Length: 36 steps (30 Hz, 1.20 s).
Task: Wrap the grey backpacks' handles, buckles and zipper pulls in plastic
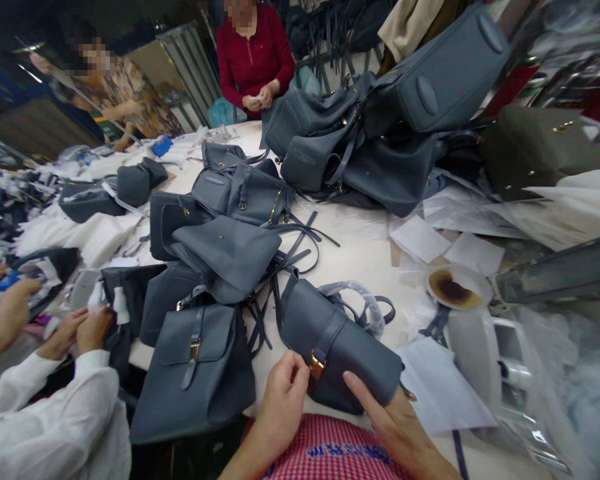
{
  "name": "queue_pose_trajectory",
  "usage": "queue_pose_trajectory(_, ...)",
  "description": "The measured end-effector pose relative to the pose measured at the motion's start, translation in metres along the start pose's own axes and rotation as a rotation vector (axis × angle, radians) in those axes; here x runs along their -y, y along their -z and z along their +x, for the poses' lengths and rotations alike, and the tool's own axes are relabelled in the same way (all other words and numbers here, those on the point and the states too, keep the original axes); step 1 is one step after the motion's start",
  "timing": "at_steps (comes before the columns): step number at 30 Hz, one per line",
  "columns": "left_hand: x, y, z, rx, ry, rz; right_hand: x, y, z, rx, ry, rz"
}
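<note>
A dark blue-grey backpack (343, 337) lies in front of me, tilted, with its flap towards me. A strap with a gold buckle (317, 365) crosses the flap. My left hand (284, 392) is beside the buckle, its fingers curled and pressed together; whatever they pinch is hidden. With my right hand (393, 413) I grip the flap's lower right edge, thumb on top and fingers underneath, out of sight. A top handle wrapped in clear plastic (377, 310) rises behind the backpack. Close on the left stands another backpack (197, 370), its flap strap fastened.
More dark bags (235, 253) are piled ahead, and a larger heap (360, 133) lies behind. To the right are a stained dish (457, 288), white paper sheets (443, 383) and a grey-white machine (495, 373). A co-worker's white sleeves (75, 407) are at left; others work across the table.
</note>
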State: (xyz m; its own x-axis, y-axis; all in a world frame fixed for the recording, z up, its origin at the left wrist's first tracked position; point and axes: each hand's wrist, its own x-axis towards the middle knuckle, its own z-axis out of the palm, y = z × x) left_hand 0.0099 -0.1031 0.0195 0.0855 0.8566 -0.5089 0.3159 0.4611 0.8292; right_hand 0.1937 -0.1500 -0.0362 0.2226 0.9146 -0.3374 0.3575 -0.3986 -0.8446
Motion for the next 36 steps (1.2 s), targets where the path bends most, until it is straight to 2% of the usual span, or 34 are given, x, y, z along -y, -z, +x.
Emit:
queue_pose_trajectory(3, 0.001, -0.001, -0.001, -0.089, -0.168, 0.199, -0.003, -0.001, 0.001, 0.071, 0.033, 0.002)
queue_pose_trajectory(6, 0.005, -0.002, 0.000, -0.115, -0.187, 0.225, -0.004, -0.008, -0.001, 0.024, -0.002, 0.041)
queue_pose_trajectory(10, 0.013, -0.005, 0.007, -0.158, -0.175, 0.107, -0.001, -0.017, -0.004, -0.019, -0.031, 0.092)
queue_pose_trajectory(14, 0.021, -0.008, 0.013, -0.190, -0.188, -0.050, 0.002, -0.011, 0.000, -0.046, -0.039, 0.107)
queue_pose_trajectory(20, 0.023, -0.006, 0.007, -0.147, -0.297, -0.094, 0.022, 0.001, 0.006, -0.045, -0.225, 0.217)
queue_pose_trajectory(23, 0.024, -0.006, 0.005, -0.112, -0.218, -0.155, 0.031, -0.001, 0.006, -0.063, -0.256, 0.261)
queue_pose_trajectory(27, 0.022, -0.010, 0.007, -0.092, -0.080, -0.217, 0.032, -0.003, 0.006, -0.078, -0.237, 0.274)
queue_pose_trajectory(32, 0.014, -0.014, 0.011, -0.098, -0.087, -0.193, 0.027, -0.001, 0.007, -0.077, -0.207, 0.272)
queue_pose_trajectory(36, 0.011, -0.015, 0.015, -0.146, -0.057, -0.140, 0.029, -0.006, 0.005, -0.081, -0.211, 0.238)
